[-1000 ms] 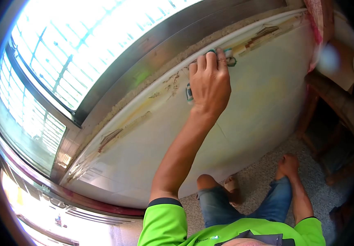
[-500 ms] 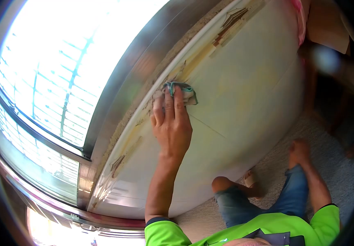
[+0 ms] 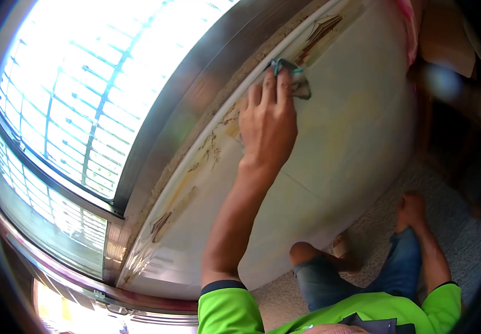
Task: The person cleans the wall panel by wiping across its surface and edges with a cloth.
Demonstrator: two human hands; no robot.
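Observation:
My left hand (image 3: 268, 119) presses a crumpled cloth (image 3: 300, 86), grey and pale with a teal edge, against the wall panel (image 3: 329, 139) beneath the window. The cloth lies under my fingertips, close to the white ledge edge (image 3: 235, 97). Brown and yellow painted patterns run along the panel's top, on both sides of the hand. My right hand (image 3: 412, 207) rests at my right knee; its fingers look curled, and whether anything is in it cannot be made out.
A barred window (image 3: 84, 94) with a metal frame (image 3: 162, 117) fills the upper left. Pink fabric (image 3: 409, 33) hangs at the upper right, beside dark wooden furniture (image 3: 457, 100). Speckled floor (image 3: 379, 183) shows around my legs.
Since half a second ago, my left hand and the cloth have moved up and right along the panel's top edge. Over the full second, the camera view has also turned. My right hand stays at the knee.

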